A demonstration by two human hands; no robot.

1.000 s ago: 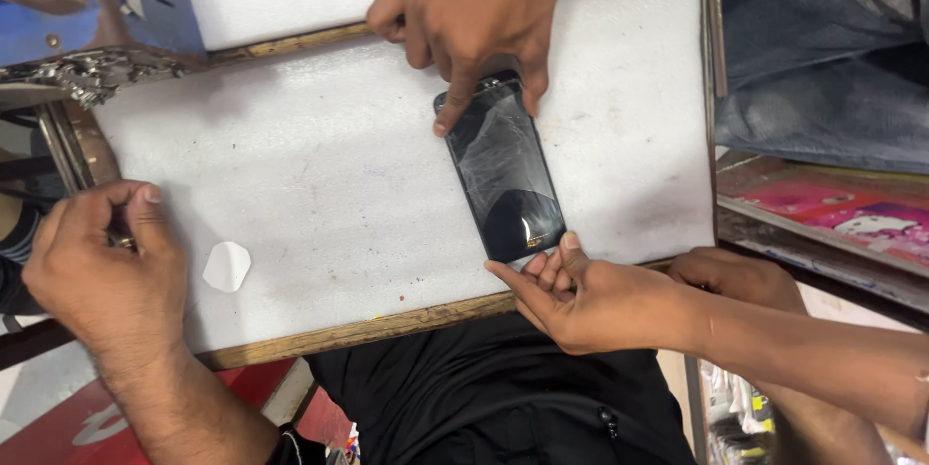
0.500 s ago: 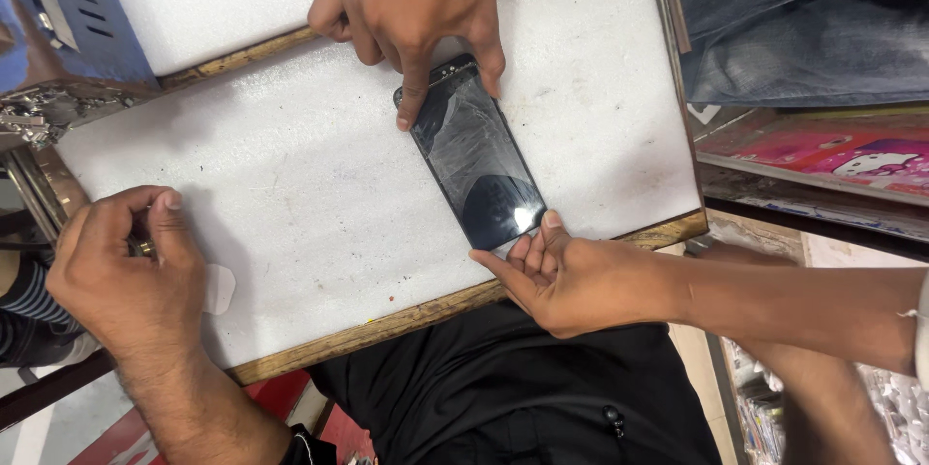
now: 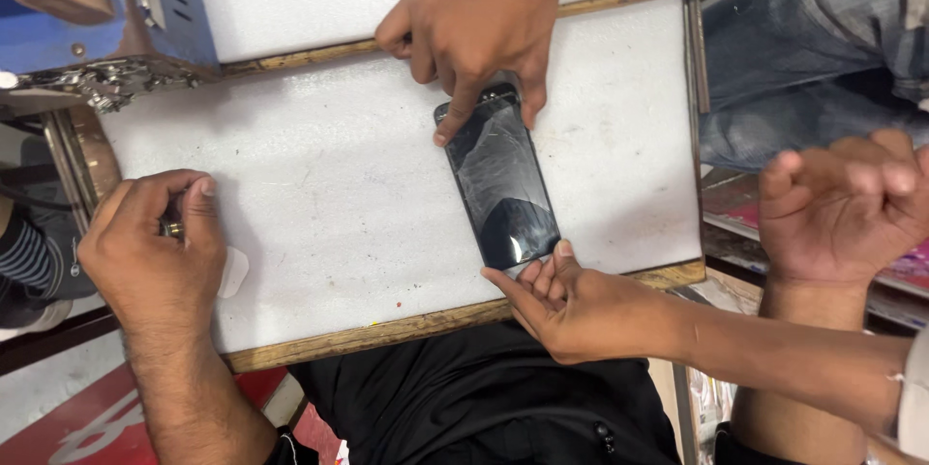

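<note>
— Left hand (image 3: 155,267) closed in a pinch: thumb and forefinger tips pressed on a small shiny metal piece (image 3: 172,229). Most of it is hidden by the fingers, so I can't tell what it is. Right hand (image 3: 842,209) is loosely curled, holds nothing and hangs in the air off the right edge of the board.

— Where's the phone?

— Black flat smartphone with cracked glass (image 3: 498,180) lies face up on the white foam board with the wooden frame (image 3: 319,165), right of centre. It's to the right of my left hand and to the left of my right, about midway between them. Neither is touching it.

— Long axis?

— Runs far-to-near, with the near end skewed a bit to my right. It's roughly square to the line between my hands.

— Who's on it?

— Two other people's hands. One hand from across the board (image 3: 474,25) has fingertips on the far end. A second hand from my right (image 3: 581,305), palm showing, has its thumb at the near end.

— Anything near your left?

— A small whitish translucent tab (image 3: 233,271) lies on the board just beside my knuckles. A blue metal machine housing (image 3: 97,0) sits at the far-left corner, well apart from the phone.
</note>
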